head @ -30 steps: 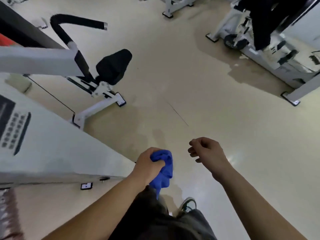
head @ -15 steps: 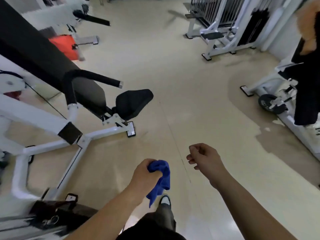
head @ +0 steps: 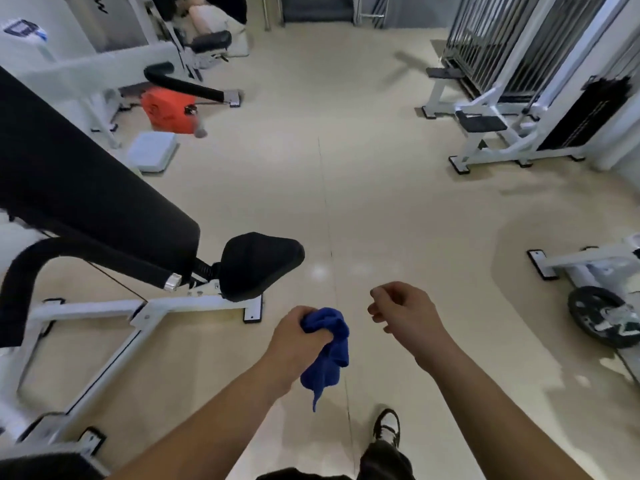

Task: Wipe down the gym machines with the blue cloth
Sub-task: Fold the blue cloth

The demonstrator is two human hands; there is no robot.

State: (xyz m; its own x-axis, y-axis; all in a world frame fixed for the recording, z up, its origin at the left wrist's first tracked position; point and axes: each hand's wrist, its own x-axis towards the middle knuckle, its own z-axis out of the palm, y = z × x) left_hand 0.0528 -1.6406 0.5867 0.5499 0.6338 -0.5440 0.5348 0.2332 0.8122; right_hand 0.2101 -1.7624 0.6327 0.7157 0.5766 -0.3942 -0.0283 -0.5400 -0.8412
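My left hand (head: 298, 336) grips a bunched blue cloth (head: 327, 355), whose tail hangs down below the fist. My right hand (head: 403, 311) floats just to the right of it, fingers loosely curled and holding nothing. Both hands are over bare floor. To the left stands a white-framed gym machine (head: 145, 313) with a long black back pad (head: 79, 188), a black seat (head: 258, 265) and a black padded handle (head: 86, 254). The seat lies up and left of my left hand, apart from it.
More white machines stand at the right (head: 498, 133) and far left (head: 104, 74). An orange object (head: 169, 110) and a white pad (head: 152, 150) lie on the floor at the upper left. A black weight plate (head: 599, 315) sits at the right edge. My shoe (head: 388, 426) is below.
The view has swung upward and forward, showing more of the room ahead. The hands keep the same pose, the left still gripping the cloth, the right still loosely curled.
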